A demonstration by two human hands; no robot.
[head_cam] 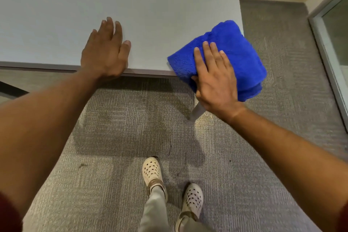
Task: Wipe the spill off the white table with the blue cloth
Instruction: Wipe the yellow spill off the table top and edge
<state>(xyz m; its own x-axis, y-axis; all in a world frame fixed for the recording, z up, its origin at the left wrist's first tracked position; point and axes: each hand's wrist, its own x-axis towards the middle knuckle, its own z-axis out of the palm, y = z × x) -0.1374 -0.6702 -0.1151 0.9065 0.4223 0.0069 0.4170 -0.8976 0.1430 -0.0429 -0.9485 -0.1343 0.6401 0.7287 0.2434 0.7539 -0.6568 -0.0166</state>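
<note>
The white table [131,5] fills the upper left of the head view, its front edge running across the middle. A folded blue cloth [237,52] lies over the table's near right corner, partly hanging past the edge. My right hand [214,77] holds the cloth, fingers flat on top and thumb wrapped under its near edge. My left hand [106,49] rests flat on the table near the front edge, fingers apart, holding nothing. No spill shows on the visible tabletop.
Grey carpet [122,118] lies below the table edge, with my feet in white perforated clogs [152,171] standing on it. A table leg [196,112] drops below the corner. A glass panel with a metal frame [327,43] stands at the right.
</note>
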